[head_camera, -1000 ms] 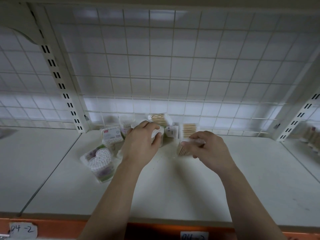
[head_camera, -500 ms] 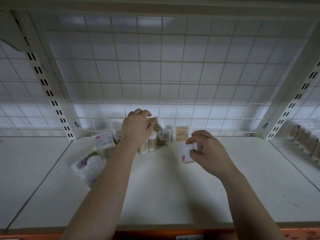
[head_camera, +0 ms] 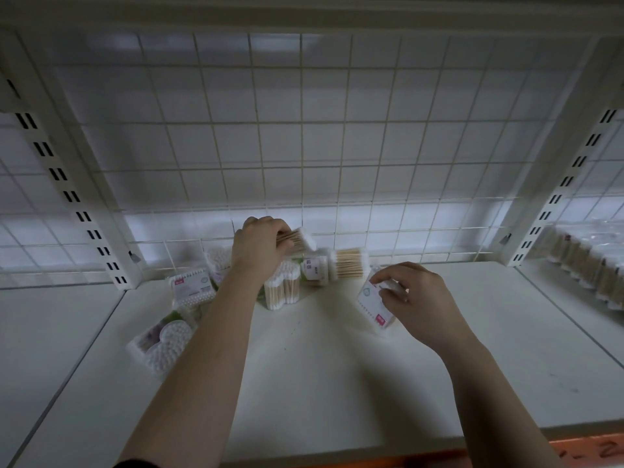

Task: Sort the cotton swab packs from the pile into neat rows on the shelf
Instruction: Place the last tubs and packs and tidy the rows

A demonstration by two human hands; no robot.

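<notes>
White shelf board [head_camera: 304, 383], backed by a wire grid [head_camera: 304, 146] and flanked by a slotted upright [head_camera: 67, 187] on either side. Held in the left hand [head_camera: 258, 246], fingers curled over the top: a pack of wooden-stick swabs [head_camera: 299, 238], tilted, just above the pile [head_camera: 282, 292] at the back of the board. Pinched between thumb and fingertips of the right hand [head_camera: 415, 298]: a white-labelled pack [head_camera: 373, 307], slanted, right of the pile and apart from it; could not tell whether its lower corner touched the board. Lay jumbled in the pile: an upright clear pack, a stick pack [head_camera: 349, 263] on its side against the grid, a labelled box [head_camera: 190, 287] to the left. Sat nearer the front left, a lobed pack [head_camera: 165, 342] with white tips facing up. Stood in the next bay on the right, a row of packs [head_camera: 594, 268], blurred.
</notes>
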